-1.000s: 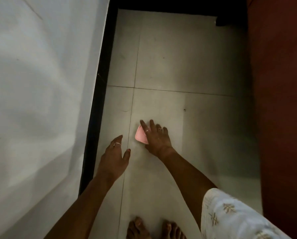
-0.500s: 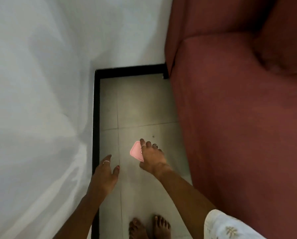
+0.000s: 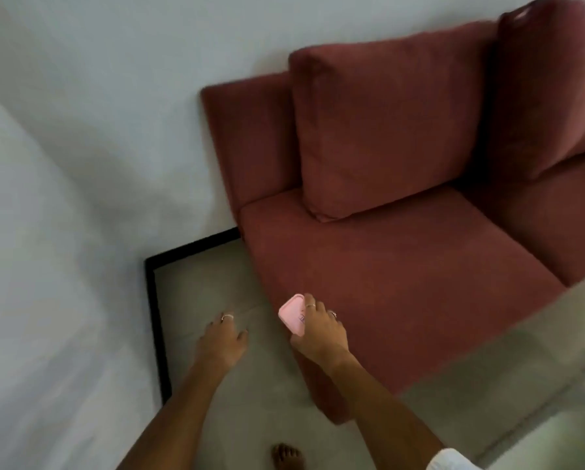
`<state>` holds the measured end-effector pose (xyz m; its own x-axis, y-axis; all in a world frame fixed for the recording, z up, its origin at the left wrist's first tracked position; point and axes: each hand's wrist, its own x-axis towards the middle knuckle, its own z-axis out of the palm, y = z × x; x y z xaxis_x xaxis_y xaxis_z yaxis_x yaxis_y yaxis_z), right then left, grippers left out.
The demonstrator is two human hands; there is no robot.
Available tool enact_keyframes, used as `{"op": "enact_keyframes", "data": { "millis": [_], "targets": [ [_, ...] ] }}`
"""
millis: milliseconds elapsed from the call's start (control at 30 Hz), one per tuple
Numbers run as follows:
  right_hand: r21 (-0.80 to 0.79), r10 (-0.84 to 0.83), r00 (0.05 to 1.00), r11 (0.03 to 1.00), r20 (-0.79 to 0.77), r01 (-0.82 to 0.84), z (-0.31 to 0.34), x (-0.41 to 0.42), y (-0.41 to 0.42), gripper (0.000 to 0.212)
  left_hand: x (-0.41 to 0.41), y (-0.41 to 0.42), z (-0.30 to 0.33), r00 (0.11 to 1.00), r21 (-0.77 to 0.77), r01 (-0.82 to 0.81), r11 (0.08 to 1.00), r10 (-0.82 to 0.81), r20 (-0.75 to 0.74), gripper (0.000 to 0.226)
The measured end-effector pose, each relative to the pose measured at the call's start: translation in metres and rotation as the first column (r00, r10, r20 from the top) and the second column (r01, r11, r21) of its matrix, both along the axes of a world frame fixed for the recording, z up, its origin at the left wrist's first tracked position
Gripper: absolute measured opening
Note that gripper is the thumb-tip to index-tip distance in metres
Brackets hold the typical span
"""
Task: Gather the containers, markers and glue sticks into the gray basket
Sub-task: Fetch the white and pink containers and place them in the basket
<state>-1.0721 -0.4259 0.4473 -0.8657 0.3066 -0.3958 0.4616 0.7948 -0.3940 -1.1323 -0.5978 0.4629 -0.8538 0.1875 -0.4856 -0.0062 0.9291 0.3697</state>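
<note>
My right hand (image 3: 320, 332) grips a flat pink container (image 3: 293, 313) with rounded corners, held out in front of the near corner of the red sofa. The fingers curl over its right edge and hide part of it. My left hand (image 3: 221, 340) hangs beside it to the left over the tiled floor, fingers loosely spread and holding nothing. The gray basket, markers and glue sticks are not in view.
A red sofa (image 3: 403, 259) with a back cushion (image 3: 386, 123) fills the right. White walls (image 3: 64, 198) with a black skirting (image 3: 155, 320) close off the left and back. The gray tiled floor (image 3: 199, 286) runs between them. My bare foot (image 3: 286, 456) shows below.
The view has swung up and to the right, bringing the sofa seat and cushions into sight. My right hand has lifted the pink container from floor level and both hands moved up.
</note>
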Motion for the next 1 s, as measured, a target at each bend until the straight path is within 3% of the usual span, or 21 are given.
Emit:
{"op": "enact_keyframes", "data": {
  "millis": [167, 367, 567, 767, 1000],
  "targets": [
    [0.036, -0.235, 0.972, 0.971, -0.02, 0.236, 0.027, 0.13, 0.054, 0.091, 0.085, 0.049, 0.019, 0.952, -0.053, 0.296, 0.954, -0.3, -0.063, 0.061],
    [0.084, -0.465, 0.883, 0.879, -0.061, 0.469, 0.047, 0.304, 0.102, 0.089, 0.214, 0.111, 0.035, 0.76, -0.166, 0.627, 0.762, -0.644, -0.089, 0.068],
    [0.091, -0.675, 0.733, 0.727, -0.085, 0.68, 0.063, 0.464, 0.147, 0.09, 0.336, 0.2, 0.059, 0.589, -0.151, 0.786, 0.6, -0.8, -0.115, 0.069],
    [0.138, -0.787, 0.611, 0.598, -0.085, 0.79, 0.069, 0.61, 0.182, 0.088, 0.464, 0.271, 0.066, 0.421, -0.181, 0.881, 0.437, -0.899, -0.118, 0.069],
    [0.188, -0.814, 0.563, 0.537, -0.139, 0.822, 0.076, 0.788, 0.225, 0.084, 0.634, 0.341, 0.064, 0.345, -0.251, 0.896, 0.366, -0.93, -0.125, 0.065]
  ]
}}
